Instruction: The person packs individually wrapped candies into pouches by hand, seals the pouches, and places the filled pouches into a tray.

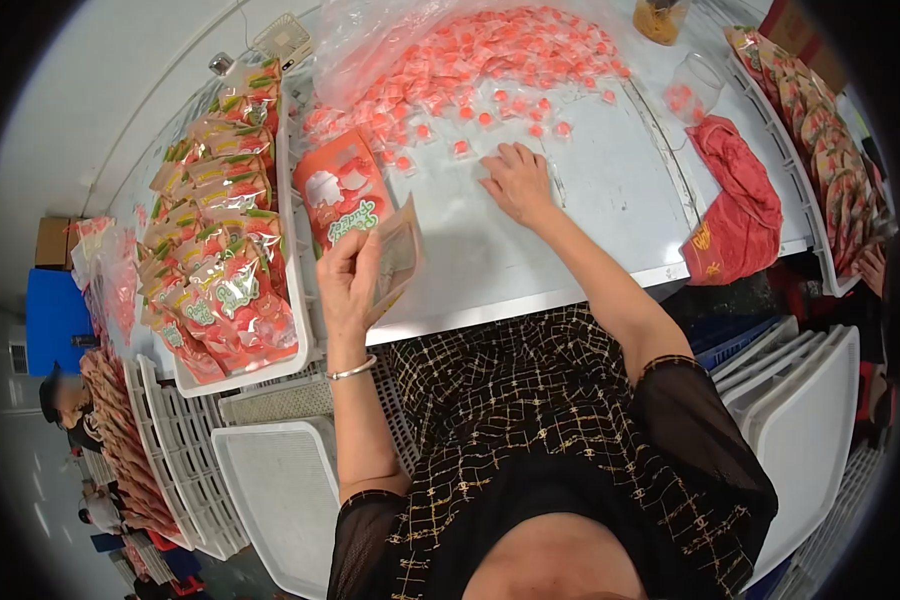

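Note:
My left hand pinches a printed pouch by its side, with the pouch's dull inner or back face turned to the right. Just behind it is a pink-red pouch front with green lettering; I cannot tell whether it belongs to the same pouch. My right hand rests palm down on the white table, fingers apart and slightly bent, with no item visible in it. Just beyond its fingertips lie small clear-wrapped red candies, spreading into a large heap.
At left, a white tray holds rows of filled pouches. A red cloth bag and a clear cup lie at right. Another pouch-filled tray stands beyond. Stacked trays flank my body. Other people are at far left.

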Motion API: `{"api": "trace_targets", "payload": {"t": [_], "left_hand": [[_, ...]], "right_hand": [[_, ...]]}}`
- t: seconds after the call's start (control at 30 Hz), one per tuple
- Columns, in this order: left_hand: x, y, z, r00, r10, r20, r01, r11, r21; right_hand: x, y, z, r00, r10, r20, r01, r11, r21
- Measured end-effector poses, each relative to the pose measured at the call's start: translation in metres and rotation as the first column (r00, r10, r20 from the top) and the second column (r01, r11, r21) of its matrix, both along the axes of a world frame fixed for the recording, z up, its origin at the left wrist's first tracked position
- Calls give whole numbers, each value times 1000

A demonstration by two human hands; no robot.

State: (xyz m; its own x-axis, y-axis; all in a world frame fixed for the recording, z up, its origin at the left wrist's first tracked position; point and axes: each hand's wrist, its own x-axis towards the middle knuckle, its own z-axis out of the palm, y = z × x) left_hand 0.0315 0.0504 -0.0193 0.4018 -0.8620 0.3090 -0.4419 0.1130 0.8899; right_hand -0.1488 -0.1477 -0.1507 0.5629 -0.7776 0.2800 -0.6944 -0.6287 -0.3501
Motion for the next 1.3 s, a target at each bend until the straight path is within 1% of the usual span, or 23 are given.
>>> {"api": "trace_targets", "payload": {"t": [0.07,0.13,0.17,0.23,0.27,0.33,0.47,0.53,0.57,0.63,0.67,0.7,0.73,0.77,0.83,0.97,1.0,1.03,1.07,1.1,1.13,1.17,1.3], "left_hand": [[4,4,2,1000,-2,0,2,1000,11],[4,10,4,1000,1,29,-2,999,32],[3,10,4,1000,1,23,-2,999,35],[0,12,4,999,15,33,-16,999,38],[-2,10,3,999,8,39,-8,1000,21],[-7,8,9,996,13,85,-15,1000,24],[-3,13,12,991,60,122,-59,998,-13],[2,17,12,990,69,124,-70,998,-1],[3,17,12,989,75,130,-77,997,9],[0,11,11,985,64,158,-64,998,-6],[-4,5,9,986,70,148,-67,997,-23],[-7,-1,7,987,77,139,-71,997,-42],[-6,-8,1,988,77,131,-72,996,-44],[-7,-11,3,988,82,135,-76,996,-47],[-13,-18,10,988,125,91,-120,991,-57],[-15,-42,3,992,113,59,-108,991,-76],[-19,-49,1,991,94,98,-86,992,-89],[-24,-56,-1,987,78,137,-65,993,-101],[-32,-64,-3,979,115,171,-81,978,-192],[-35,-70,-3,978,124,170,-89,976,-200],[-39,-75,-2,968,124,219,-92,985,-149],[-43,-80,-2,956,116,268,-94,991,-93],[-57,-103,-6,900,178,399,-168,984,-59]], "right_hand": [[-11,5,-4,999,35,21,-35,999,-16],[-23,-4,-3,970,18,242,-32,998,54],[-31,-21,2,971,18,237,-32,998,57],[-47,-63,10,839,64,540,-167,975,144],[-49,-79,4,840,59,540,-163,975,148],[-47,-94,3,990,139,7,-139,990,-3],[-56,-84,18,978,206,42,-210,956,207],[-68,-91,23,834,80,546,-419,736,532],[-66,-84,22,834,80,546,-419,735,533],[-58,-52,16,937,134,323,-217,947,237],[-51,-30,16,937,134,321,-216,948,234],[-40,-5,14,976,156,149,-145,986,-88],[-30,10,12,993,117,-21,-116,906,-407],[-23,14,10,992,121,-17,-118,904,-410],[-14,16,5,974,208,-90,-221,960,-172],[-11,-13,-15,982,184,-29,-186,967,-175],[-12,-25,-17,964,129,232,-110,990,-93],[-12,-32,-18,881,47,470,-58,998,9],[-15,-35,-1,880,59,471,-69,998,4],[-23,-38,37,615,-106,782,-382,826,413],[-30,-40,66,338,-444,830,-736,426,527],[-28,-36,83,339,-442,830,-736,426,527],[29,-2,142,263,-218,940,-536,777,330]]}}
